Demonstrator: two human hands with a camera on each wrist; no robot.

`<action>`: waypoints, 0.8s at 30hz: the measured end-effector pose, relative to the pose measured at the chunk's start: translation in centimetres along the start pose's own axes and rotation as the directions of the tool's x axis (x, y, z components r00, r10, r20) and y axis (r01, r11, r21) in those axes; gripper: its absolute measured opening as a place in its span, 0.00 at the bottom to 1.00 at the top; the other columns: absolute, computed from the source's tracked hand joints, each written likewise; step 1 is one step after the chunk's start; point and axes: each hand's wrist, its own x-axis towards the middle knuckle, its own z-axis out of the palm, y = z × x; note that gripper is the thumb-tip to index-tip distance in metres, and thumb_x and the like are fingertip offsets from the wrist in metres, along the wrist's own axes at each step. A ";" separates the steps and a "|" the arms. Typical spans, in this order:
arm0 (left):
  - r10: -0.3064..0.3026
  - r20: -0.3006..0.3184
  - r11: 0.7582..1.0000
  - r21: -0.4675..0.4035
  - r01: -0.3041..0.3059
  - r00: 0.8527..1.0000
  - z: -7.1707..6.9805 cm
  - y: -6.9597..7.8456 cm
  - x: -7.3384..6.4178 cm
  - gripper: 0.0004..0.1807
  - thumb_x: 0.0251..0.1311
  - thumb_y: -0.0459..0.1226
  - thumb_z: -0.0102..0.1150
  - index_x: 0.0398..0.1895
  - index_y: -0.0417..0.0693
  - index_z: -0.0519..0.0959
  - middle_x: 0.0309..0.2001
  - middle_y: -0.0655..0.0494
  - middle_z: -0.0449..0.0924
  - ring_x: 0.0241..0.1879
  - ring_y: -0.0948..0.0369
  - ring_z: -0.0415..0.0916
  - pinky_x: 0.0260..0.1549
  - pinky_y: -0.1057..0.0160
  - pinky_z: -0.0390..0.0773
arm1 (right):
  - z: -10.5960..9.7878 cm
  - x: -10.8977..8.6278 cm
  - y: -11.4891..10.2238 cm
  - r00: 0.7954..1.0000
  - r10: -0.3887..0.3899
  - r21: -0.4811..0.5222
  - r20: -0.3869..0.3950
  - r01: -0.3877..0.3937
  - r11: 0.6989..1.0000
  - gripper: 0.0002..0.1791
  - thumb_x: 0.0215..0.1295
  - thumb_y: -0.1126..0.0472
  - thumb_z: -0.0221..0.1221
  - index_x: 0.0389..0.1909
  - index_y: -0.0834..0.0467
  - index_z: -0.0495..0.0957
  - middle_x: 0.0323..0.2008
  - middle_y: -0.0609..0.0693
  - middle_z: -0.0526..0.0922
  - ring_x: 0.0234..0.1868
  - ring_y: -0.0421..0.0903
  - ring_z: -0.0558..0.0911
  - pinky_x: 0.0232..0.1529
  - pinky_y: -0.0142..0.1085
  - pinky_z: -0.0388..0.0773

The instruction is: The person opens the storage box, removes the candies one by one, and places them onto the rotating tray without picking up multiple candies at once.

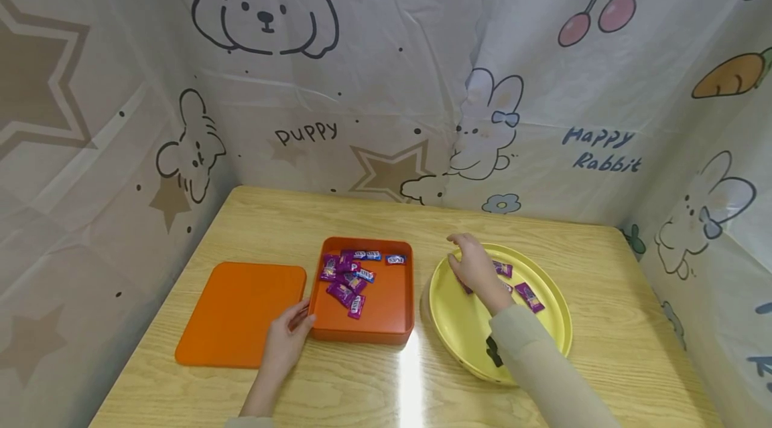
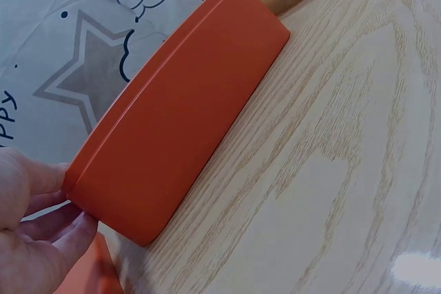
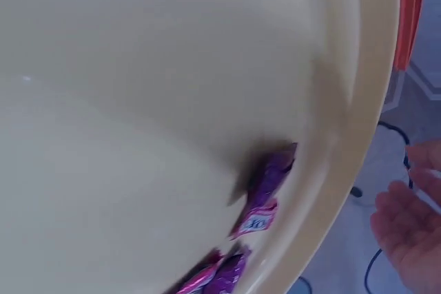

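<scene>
An orange box [image 1: 362,331] holds several purple and blue wrapped candies [image 1: 350,280]. My left hand [image 1: 286,341] grips the box's near left corner; in the left wrist view its thumb lies at the rim and the fingers [image 2: 76,235] press the side below. On the right, my right hand [image 1: 476,274] is over the far left part of a round yellow tray [image 1: 449,331]. Its fingers are loosely bent apart, with nothing seen between them. Purple candies [image 1: 529,297] lie in the tray, some partly hidden under the hand; the right wrist view shows purple candies [image 3: 269,177] near the rim.
A flat orange lid [image 1: 241,314] lies on the wooden table [image 1: 338,388], left of the box. Small black pieces [image 1: 494,351] are in the near part of the tray, beside the right sleeve. A printed cloth [image 1: 362,80] hangs behind and at both sides.
</scene>
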 end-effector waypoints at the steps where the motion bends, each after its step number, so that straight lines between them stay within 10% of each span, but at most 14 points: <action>1: 0.001 0.000 1.000 0.000 -0.001 1.000 0.0 0.0 0.0 0.22 0.61 0.32 0.54 0.56 0.28 0.69 0.52 0.32 0.72 0.52 0.43 0.72 0.51 0.54 0.73 | 0.1 0.2 -0.4 0.999 -0.030 0.007 0.018 0.030 1.000 0.20 0.56 0.68 0.58 0.52 0.66 0.72 0.49 0.62 0.75 0.49 0.57 0.76 0.49 0.46 0.77; 9: 0.000 0.014 1.000 0.008 0.000 1.000 -0.1 0.2 -0.2 0.23 0.62 0.33 0.53 0.57 0.28 0.68 0.53 0.31 0.71 0.53 0.43 0.71 0.51 0.55 0.74 | 1.3 1.3 -4.1 0.947 -0.275 0.006 0.163 0.278 0.961 0.19 0.56 0.69 0.60 0.50 0.65 0.74 0.48 0.59 0.77 0.52 0.55 0.75 0.56 0.46 0.72; 24: -0.009 0.006 1.000 0.005 0.009 1.000 0.0 0.2 -0.1 0.22 0.61 0.33 0.54 0.56 0.29 0.69 0.53 0.32 0.72 0.52 0.43 0.72 0.50 0.55 0.74 | 4.1 1.6 -11.1 0.777 -0.412 -0.093 0.476 0.510 0.855 0.19 0.59 0.65 0.60 0.53 0.57 0.75 0.57 0.56 0.72 0.57 0.51 0.73 0.56 0.38 0.74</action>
